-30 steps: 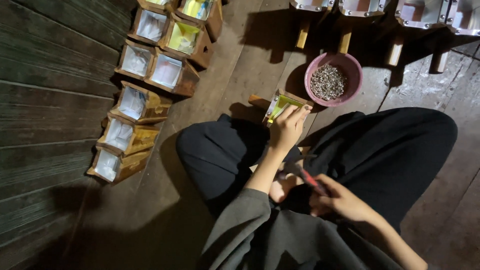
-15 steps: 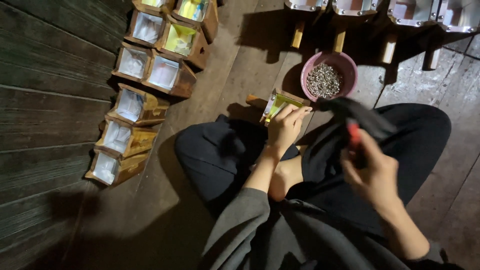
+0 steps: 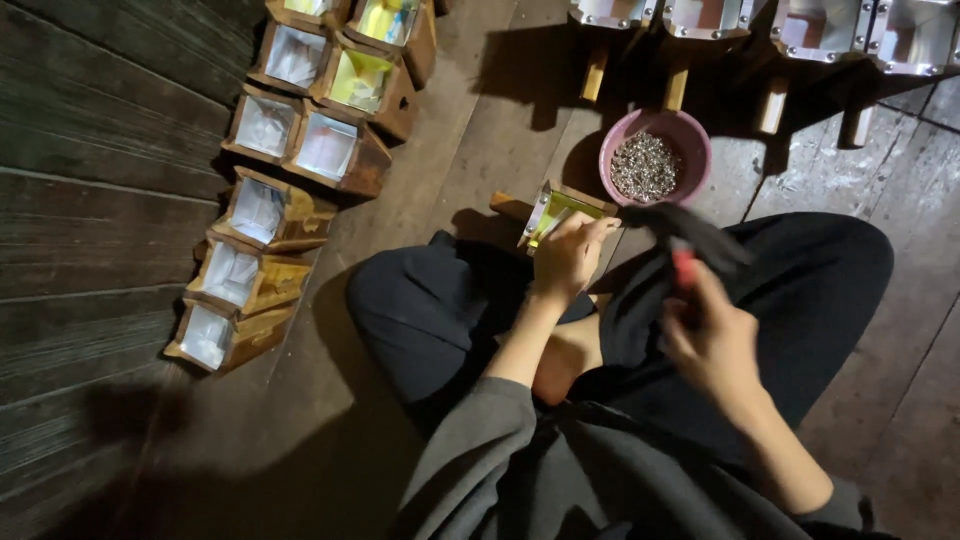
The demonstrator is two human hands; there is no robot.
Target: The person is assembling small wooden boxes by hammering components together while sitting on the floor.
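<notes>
Two bare hands work above the person's crossed legs on a wooden floor (image 3: 470, 150). The left hand (image 3: 568, 258) is closed around a small wooden box with a yellow lining (image 3: 556, 212), which rests on the boards just in front of the knees. The right hand (image 3: 712, 338) is raised beside it and curled around a red-handled tool (image 3: 684, 268) whose dark head is blurred, so its exact kind cannot be told. Just beyond the box stands a pink bowl (image 3: 690, 145) filled with small grey pieces (image 3: 645, 166). Farther left, a row of similar wooden boxes (image 3: 262, 215) with pale linings lies along the floor. At the top edge, metal-lined boxes on wooden handles (image 3: 700, 20) stand in a line.
</notes>
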